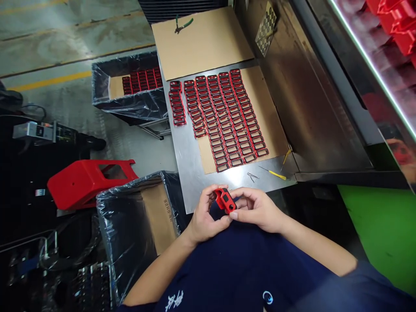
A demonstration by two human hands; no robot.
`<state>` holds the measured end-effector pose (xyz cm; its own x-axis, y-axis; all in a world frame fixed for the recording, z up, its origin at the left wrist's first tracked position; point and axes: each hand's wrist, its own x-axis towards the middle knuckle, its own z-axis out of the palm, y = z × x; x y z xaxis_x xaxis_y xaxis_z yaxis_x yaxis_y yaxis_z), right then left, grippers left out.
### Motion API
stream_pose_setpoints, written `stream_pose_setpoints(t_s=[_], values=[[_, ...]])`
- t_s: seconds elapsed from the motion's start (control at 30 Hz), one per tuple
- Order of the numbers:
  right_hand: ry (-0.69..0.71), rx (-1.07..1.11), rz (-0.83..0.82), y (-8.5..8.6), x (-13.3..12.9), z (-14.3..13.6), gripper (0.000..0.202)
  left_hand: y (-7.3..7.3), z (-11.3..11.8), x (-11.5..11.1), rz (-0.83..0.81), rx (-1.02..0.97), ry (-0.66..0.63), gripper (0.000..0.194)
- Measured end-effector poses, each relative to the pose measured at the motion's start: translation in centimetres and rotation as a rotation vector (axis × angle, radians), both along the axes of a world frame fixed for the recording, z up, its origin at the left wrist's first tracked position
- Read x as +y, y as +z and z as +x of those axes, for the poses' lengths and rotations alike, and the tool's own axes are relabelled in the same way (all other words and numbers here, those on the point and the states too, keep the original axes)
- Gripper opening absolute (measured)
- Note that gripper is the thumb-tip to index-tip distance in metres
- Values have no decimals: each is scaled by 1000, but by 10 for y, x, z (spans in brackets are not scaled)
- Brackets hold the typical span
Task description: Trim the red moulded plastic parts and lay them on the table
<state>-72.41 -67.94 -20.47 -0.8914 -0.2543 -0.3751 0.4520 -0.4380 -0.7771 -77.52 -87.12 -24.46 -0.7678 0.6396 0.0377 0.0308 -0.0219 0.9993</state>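
Observation:
Close to my body, just off the front edge of the metal table (188,190), both hands grip a small red plastic part with black areas (226,200). My left hand (205,216) curls its fingers round the part's left side. On the opposite side, my right hand (256,209) pinches it, thumb at the lower end. Beyond them, rows of red-and-black rectangular frames (227,121) cover a cardboard sheet. Small metal pliers (252,177) and a yellow-handled pick (276,174) lie on the table near my hands.
Green-handled cutters (183,25) rest on a bare cardboard sheet (201,47). Plastic-lined bins stand at left: one (130,102) holds more red parts, the nearer (130,242) has cardboard inside. A large red housing (87,182) sits beside it. A metal machine wall (318,99) bounds the right.

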Motion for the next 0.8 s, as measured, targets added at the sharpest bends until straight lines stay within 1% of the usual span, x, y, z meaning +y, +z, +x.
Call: stream_pose_setpoints(t_s=[0.1,0.17,0.27,0.43,0.5,0.63,0.73,0.8], values=[[-56,82,49,1,0,-1,34,0,-2,-2,-19,0,-19,75],[-64,103,73,2,0,-2,32,1,-4,-3,-9,-18,-19,72],[-66,115,138,2,3,-3,31,3,-7,-4,20,-66,-12,64],[-64,86,216,-1,8,-4,26,9,-12,-3,69,-171,48,51],[-84,83,236,-2,9,-5,28,11,-16,-3,60,-197,78,47],[-123,70,237,-3,8,-10,39,13,-23,-4,-25,-229,111,37],[-148,38,194,-5,6,-16,42,13,-25,-4,-64,-263,76,36],[-154,24,178,-9,5,-21,44,12,-25,-5,-106,-239,30,40]])
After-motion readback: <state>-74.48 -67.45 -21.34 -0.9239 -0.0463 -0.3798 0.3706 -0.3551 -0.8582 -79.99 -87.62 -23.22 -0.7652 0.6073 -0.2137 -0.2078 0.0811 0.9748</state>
